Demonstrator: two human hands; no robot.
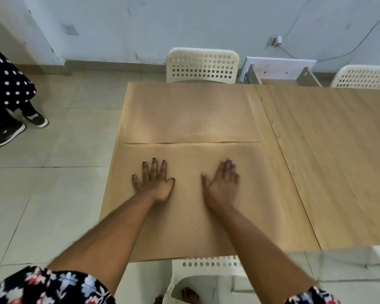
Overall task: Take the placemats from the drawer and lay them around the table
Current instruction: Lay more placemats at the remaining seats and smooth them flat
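Head view, looking down: two tan placemats lie on the left end of the light wooden table (329,154). The near placemat (184,227) fills the lower centre of the frame, reaching the table's near edge; the far placemat (191,113) sits just above it in the frame, its near edge slightly overlapping or touching the near one along a thin line. Both are thin, flat rectangles with a fine embossed diamond pattern that catches the light in the middle of the far one. Their colour almost matches the tabletop. I can read no writing or label on either.

My left hand (155,179) lies palm down on the near placemat, fingers spread wide and flat, gripping nothing. My right hand (223,183) rests beside it on the same mat, also flat and open with fingers together, a little blurred. Both forearms reach in from the bottom of the frame, with floral sleeves (53,288) at the lower corners.

White perforated plastic chairs (202,64) stand at the table's far side, upper centre and upper right, and another at the bottom edge below my arms.
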